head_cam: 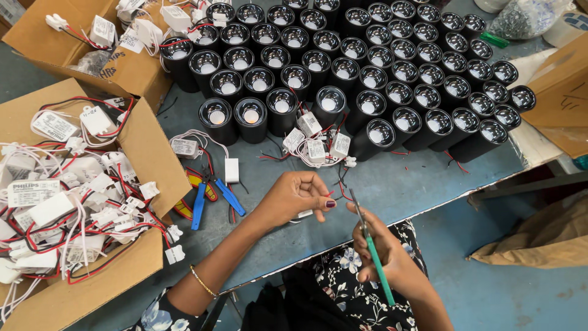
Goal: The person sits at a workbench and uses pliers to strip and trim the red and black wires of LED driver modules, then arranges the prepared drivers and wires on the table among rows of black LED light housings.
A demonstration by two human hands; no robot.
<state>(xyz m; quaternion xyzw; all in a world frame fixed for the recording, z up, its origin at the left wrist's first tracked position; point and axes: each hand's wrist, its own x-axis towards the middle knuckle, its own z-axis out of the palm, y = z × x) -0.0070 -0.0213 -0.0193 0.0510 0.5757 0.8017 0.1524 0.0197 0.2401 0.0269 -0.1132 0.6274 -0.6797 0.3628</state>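
The left hand point(294, 196) pinches thin red and black wires point(340, 190) just above the bench point(392, 184), and the right hand point(383, 251) is closed around a green-handled tool point(373, 254) whose tip touches them. I think the tip could slip toward the fingers point(324, 203), or the blade could cut the wire through.

Your box of drivers point(67, 202) sits left on the bench point(404, 184), lamp housings point(367, 67) behind, wire stripper point(211, 196) between them.
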